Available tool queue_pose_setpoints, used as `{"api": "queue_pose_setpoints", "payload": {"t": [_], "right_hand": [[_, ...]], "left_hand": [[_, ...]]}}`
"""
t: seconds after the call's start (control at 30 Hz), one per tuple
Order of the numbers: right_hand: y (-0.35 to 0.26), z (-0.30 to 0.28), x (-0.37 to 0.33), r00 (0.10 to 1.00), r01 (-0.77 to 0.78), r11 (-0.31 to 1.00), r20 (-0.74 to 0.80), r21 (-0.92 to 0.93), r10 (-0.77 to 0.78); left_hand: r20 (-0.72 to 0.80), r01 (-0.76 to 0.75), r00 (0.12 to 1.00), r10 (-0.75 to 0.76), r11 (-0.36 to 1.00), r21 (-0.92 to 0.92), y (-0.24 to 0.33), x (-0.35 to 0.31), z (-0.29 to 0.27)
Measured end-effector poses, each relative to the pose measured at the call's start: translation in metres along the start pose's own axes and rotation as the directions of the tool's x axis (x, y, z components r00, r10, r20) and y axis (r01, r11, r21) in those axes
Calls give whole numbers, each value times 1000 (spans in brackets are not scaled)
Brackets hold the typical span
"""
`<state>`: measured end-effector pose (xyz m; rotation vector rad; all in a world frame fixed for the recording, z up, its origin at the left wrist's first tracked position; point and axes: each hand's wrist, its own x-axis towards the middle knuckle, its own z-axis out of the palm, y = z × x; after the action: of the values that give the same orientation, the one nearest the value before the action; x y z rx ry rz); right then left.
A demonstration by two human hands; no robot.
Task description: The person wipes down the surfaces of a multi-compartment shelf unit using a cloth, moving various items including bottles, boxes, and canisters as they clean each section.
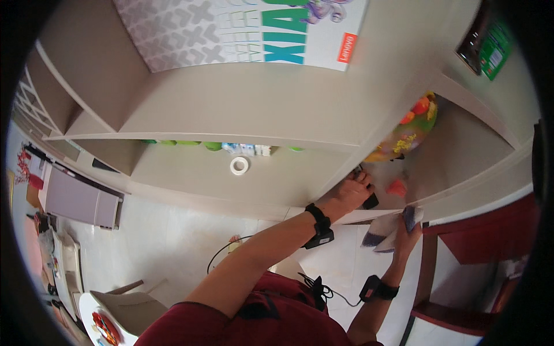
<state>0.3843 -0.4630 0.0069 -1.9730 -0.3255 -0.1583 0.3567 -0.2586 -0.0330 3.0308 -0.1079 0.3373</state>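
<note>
My left hand (353,191) reaches into the lower right shelf compartment, its fingers curled round a small black object (370,201) whose kind I cannot make out. Beside it on the shelf lies a small red-orange thing (397,187), blurred. Behind stands a rounded, colourful ornament (404,138) with orange and yellow decoration. Lower and to the right, my right hand (407,235) is closed on a grey and white cloth (382,233), which hangs at the shelf's front edge. Black straps with small boxes sit on both wrists.
A white tape roll (239,166) and small green and white packages (245,149) lie in the middle compartment. Above stands a large printed box (242,34). At right is a dark red cabinet (490,236); at lower left, a white chair (124,308). A cable (340,295) hangs near my body.
</note>
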Motion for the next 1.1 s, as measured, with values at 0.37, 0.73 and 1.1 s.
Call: {"api": "queue_pose_setpoints", "payload": {"t": [0.37,0.73,1.1], "right_hand": [[-81,61,-62,872,42,986,476,161,-115],[-150,259,-60,798,297,955,548,7,-252],[-115,321,-49,893,249,967,397,-46,-211]], "left_hand": [[-169,-174,980,104,859,-482,-31,-127,-70],[-383,694,474,-793,604,-392,-162,-207,-72],[-184,717,516,-836,540,-442,-201,-228,-75]]}}
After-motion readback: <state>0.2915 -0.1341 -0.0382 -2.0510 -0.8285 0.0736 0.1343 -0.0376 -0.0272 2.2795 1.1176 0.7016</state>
